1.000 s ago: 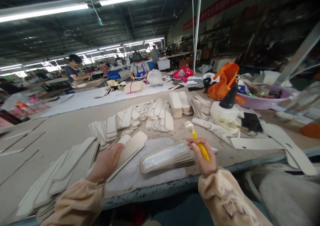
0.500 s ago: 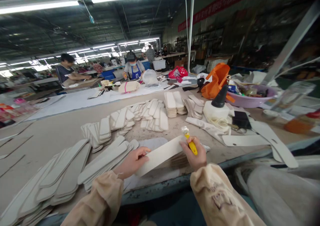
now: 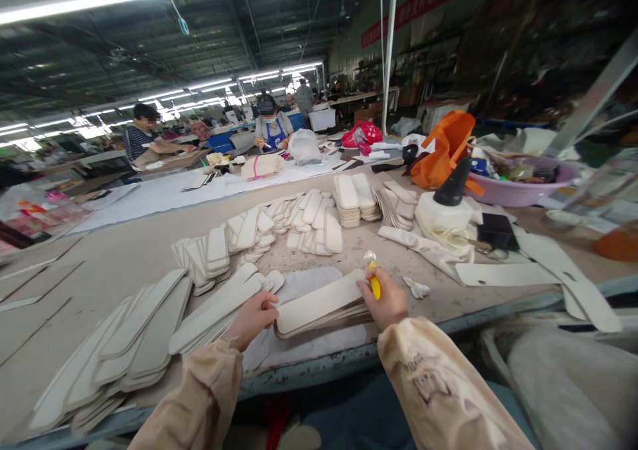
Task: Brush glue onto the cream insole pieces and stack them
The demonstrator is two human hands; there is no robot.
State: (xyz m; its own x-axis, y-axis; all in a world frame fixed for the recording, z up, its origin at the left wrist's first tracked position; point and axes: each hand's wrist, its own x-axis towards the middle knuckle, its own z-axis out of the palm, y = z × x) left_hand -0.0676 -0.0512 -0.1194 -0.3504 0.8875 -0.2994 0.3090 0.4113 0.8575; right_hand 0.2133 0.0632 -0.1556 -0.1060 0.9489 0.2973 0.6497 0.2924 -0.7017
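My right hand point(image 3: 387, 298) is closed round the yellow handle of a small hand tool point(image 3: 375, 285). The tool's pale, shiny head points up and away; its exact kind is unclear. That hand's fingertips meet the right end of a long pale strip point(image 3: 321, 297) with rounded corners. The strip lies flat on a stack of similar strips point(image 3: 343, 317). Beside the strip's left end is my left hand point(image 3: 253, 318), fingers bent with a small gap between thumb and forefinger. Its fingertips are at the strip's edge; whether they touch it I cannot tell.
Fanned piles of pale strips point(image 3: 134, 330) spread leftward, with shorter pieces point(image 3: 316, 221) behind. A white bottle with a black cone top point(image 3: 446, 207), an orange bag point(image 3: 443, 147) and a purple basin point(image 3: 523, 187) stand right. Crumpled white scrap point(image 3: 416, 288) lies near my right hand. People work beyond.
The strip that hung bent between my hands now rests flat on the stack. My left hand has moved off its surface to its left end. The tool stays in my right hand.
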